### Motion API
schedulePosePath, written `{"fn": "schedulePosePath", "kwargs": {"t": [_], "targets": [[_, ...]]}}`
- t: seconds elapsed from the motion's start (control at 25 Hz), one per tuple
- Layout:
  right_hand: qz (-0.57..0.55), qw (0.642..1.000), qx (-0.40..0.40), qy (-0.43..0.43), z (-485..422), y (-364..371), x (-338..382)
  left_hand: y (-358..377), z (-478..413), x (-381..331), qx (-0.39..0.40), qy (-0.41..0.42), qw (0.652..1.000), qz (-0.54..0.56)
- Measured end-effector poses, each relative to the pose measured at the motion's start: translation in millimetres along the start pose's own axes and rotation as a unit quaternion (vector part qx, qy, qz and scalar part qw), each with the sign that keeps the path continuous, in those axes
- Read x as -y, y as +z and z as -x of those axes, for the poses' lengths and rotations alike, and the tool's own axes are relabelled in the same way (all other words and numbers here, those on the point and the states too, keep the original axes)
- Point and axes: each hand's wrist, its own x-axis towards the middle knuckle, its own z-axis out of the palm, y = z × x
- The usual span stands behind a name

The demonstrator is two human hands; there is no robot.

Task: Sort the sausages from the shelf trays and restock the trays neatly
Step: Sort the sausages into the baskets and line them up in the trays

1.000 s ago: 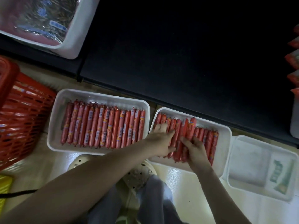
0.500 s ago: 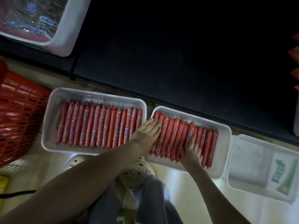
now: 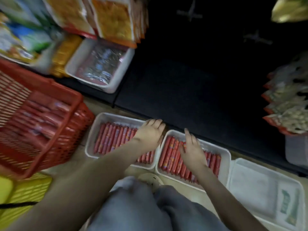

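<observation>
Change, view: the camera is tilted further up than half a second ago, so more of the dark shelf [image 3: 200, 80] shows, and the frame is smeared by motion.
Change, left hand [image 3: 150, 132]: it has moved off the seam between the two trays to the far right corner of the left tray [image 3: 90, 139].
Change, right hand [image 3: 191, 149]: it has slid from the near edge of the right tray [image 3: 227, 165] toward its far rim.
Left grip: the fingers bend down at the tray's far rim; I cannot tell whether they grasp it.
Right grip: released, with straight fingers laid flat over the sausages.
Left-tray sausages [image 3: 115, 139]: one tight row, side by side, on the floor [image 3: 98, 105] in front of the shelf.
Right-tray sausages [image 3: 171, 154]: a row running the length of the tray, partly under the right hand.
Trays: the two touch edge to edge.
Clear tray [image 3: 253, 189]: just right of the right tray, holding a green-printed label [image 3: 286, 202].
Red basket [image 3: 25, 147]: left of the trays, with red packets inside.
Writing: yellow and blue marks show on the wrappers, but all of the print is too blurred to read.
</observation>
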Motion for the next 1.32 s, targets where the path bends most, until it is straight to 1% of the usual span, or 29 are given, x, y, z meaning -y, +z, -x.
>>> {"fn": "schedulePosePath", "kwargs": {"t": [0.12, 0.28, 0.44, 0.56, 0.64, 0.72, 0.8, 0.88, 1.0, 1.08, 1.16, 1.24, 1.32], "targets": [[0.007, 0.992, -0.035, -0.118, 19, -53, 60, -63, 47, 7, -0.059, -0.063, 0.996, -0.014], [-0.006, 0.967, -0.074, -0.243, 60, -99, 140, -118, 121, 18, -0.128, -0.135, 0.982, -0.024], [-0.001, 0.939, -0.071, -0.336, 92, -108, 220, -142, 194, 48, -0.180, -0.210, 0.961, -0.016], [-0.003, 0.923, -0.053, -0.381, 99, -87, 276, -133, 241, 97, -0.193, -0.277, 0.941, 0.010], [0.007, 0.914, -0.048, -0.404, 83, -62, 305, -112, 258, 144, -0.188, -0.312, 0.931, 0.018], [0.021, 0.912, -0.024, -0.408, 51, -24, 336, -81, 268, 203, -0.184, -0.362, 0.913, 0.039], [0.035, 0.905, 0.000, -0.424, 10, 21, 368, -44, 276, 261, -0.167, -0.425, 0.888, 0.051], [0.057, 0.889, 0.023, -0.453, -34, 74, 410, 0, 284, 320, -0.161, -0.482, 0.860, 0.054], [0.072, 0.870, 0.068, -0.482, -81, 158, 469, 56, 298, 383, -0.152, -0.545, 0.823, 0.058], [0.079, 0.868, 0.096, -0.481, -100, 214, 503, 81, 305, 411, -0.156, -0.566, 0.806, 0.075], [0.107, 0.873, 0.108, -0.464, -117, 265, 527, 94, 307, 422, -0.171, -0.570, 0.798, 0.093], [0.158, 0.885, 0.118, -0.423, -138, 308, 544, 97, 306, 425, -0.184, -0.561, 0.802, 0.087], [0.236, 0.890, 0.144, -0.363, -161, 343, 554, 100, 306, 424, -0.191, -0.557, 0.805, 0.078]]}}
